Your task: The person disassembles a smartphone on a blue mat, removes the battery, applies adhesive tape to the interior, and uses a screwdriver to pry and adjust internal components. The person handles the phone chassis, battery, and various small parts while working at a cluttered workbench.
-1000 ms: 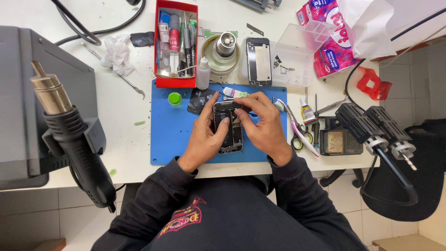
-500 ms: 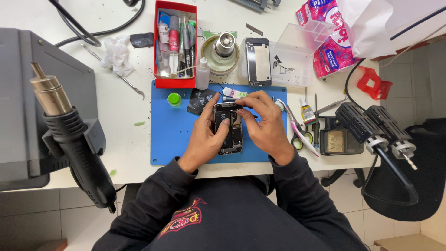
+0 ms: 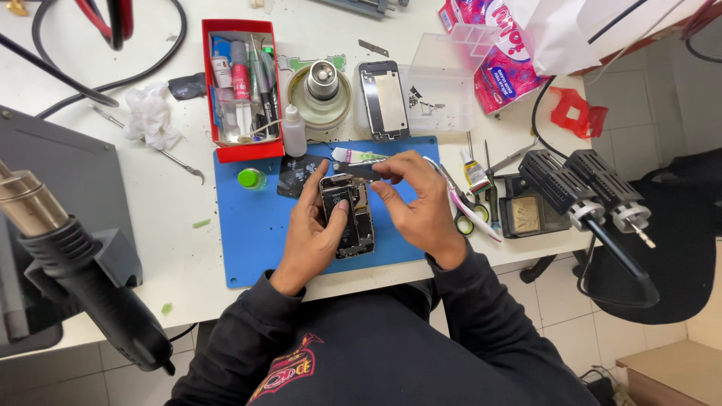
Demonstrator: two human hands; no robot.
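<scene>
Head view shows the left hand (image 3: 312,237) gripping an opened phone (image 3: 347,216) on the blue mat (image 3: 252,225) while the right hand (image 3: 417,207) pinches a thin tool (image 3: 359,171) at its top edge, where a slip could probably gouge the exposed parts.

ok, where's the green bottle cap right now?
Head view: the green cap lies on the blue mat, upper-left corner, just below the red tray and left of the left hand holding the opened phone.
</scene>
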